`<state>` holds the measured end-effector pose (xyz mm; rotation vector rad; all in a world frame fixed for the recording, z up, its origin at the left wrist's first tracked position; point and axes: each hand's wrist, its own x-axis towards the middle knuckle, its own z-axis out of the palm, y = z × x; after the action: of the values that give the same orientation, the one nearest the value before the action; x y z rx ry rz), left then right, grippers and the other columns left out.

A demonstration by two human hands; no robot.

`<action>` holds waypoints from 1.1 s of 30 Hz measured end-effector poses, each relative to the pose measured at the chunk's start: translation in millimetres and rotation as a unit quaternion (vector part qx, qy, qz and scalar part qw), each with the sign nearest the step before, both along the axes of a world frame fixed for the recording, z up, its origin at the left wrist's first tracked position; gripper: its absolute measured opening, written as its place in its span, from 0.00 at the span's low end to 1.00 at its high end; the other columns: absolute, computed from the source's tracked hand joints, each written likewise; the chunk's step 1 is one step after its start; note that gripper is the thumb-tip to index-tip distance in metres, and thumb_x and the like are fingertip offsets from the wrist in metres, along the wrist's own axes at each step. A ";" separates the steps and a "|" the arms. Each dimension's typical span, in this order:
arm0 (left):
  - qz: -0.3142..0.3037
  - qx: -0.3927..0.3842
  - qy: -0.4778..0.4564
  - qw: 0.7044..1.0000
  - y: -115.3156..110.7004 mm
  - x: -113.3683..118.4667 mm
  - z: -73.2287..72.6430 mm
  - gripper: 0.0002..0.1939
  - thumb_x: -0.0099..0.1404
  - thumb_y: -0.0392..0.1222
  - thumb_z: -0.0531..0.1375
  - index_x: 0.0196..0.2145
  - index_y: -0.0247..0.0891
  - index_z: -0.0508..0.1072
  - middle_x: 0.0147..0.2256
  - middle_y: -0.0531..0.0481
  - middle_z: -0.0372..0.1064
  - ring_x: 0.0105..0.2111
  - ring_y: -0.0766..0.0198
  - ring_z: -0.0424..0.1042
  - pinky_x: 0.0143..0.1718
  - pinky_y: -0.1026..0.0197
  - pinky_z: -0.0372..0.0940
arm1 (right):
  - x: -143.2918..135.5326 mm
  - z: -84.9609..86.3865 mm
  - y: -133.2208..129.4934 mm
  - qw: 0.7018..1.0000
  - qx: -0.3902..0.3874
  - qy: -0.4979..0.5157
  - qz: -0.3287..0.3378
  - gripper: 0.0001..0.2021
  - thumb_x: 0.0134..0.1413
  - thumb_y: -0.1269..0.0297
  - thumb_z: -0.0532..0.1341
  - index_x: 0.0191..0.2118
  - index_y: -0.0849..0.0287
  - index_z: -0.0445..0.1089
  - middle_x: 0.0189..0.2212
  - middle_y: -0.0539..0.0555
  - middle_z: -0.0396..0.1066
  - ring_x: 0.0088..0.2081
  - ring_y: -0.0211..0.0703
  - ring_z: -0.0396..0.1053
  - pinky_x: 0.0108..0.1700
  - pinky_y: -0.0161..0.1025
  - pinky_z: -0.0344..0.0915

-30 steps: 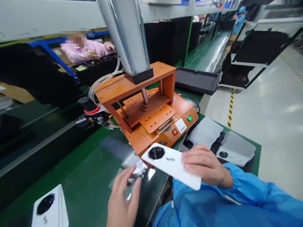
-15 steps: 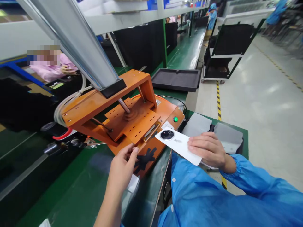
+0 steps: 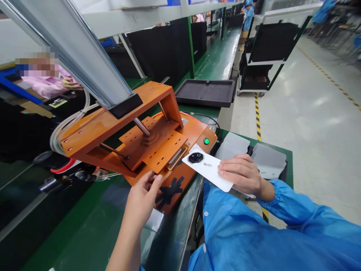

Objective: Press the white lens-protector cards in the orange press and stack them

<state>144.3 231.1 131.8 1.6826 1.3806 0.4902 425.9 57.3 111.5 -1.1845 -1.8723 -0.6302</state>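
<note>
A white smartphone (image 3: 211, 168), its back with a round dark camera block facing up, is gripped near its lower end by my right hand (image 3: 241, 175). It is held in the air in front of the orange press (image 3: 180, 122). My left hand (image 3: 144, 194) is at the press's near edge, below the moving plate (image 3: 163, 152). Its thumb and fingers are drawn together, and what lies between them is hidden. Under the plate, part of a metal-rimmed slot (image 3: 177, 157) shows. Black tape (image 3: 171, 192) crosses the front of the base, and a green button (image 3: 206, 141) is lit.
A dark shallow tray (image 3: 204, 92) lies on the bench behind the press. To the right, sheet-covered stacks (image 3: 267, 160) rest on a green surface. Beyond stands a cart (image 3: 270, 64) on the aisle floor. A person in a pink sleeve (image 3: 46, 84) sits across the bench.
The whole view has shifted slightly, putting the press a little further left. Both hands keep about the same place relative to the press, and the smartphone stays in my right hand.
</note>
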 end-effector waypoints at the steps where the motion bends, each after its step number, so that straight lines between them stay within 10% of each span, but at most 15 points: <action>1: 0.001 -0.004 -0.001 1.000 0.6 0.0 -1.6 0.43 0.56 0.69 0.62 0.58 0.34 0.70 0.40 0.44 0.77 0.27 0.60 0.74 0.17 0.64 0.60 | 0.4 0.1 0.2 1.000 0.001 -0.001 -0.003 0.13 0.67 0.69 0.57 0.50 0.53 0.76 0.43 0.52 0.82 0.48 0.42 0.79 0.44 0.42 0.70; 33: 0.003 0.022 -0.002 1.000 -0.8 4.2 -4.8 0.36 0.58 0.66 0.63 0.53 0.35 0.72 0.35 0.47 0.75 0.21 0.67 0.66 0.17 0.66 0.57 | 3.0 -8.2 1.6 0.999 0.022 0.004 -0.032 0.11 0.69 0.69 0.56 0.46 0.56 0.77 0.41 0.53 0.82 0.45 0.41 0.79 0.44 0.43 0.68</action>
<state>148.5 230.3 127.0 1.7119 1.3812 0.5308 428.9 58.8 103.3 -1.2210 -1.8113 -0.6971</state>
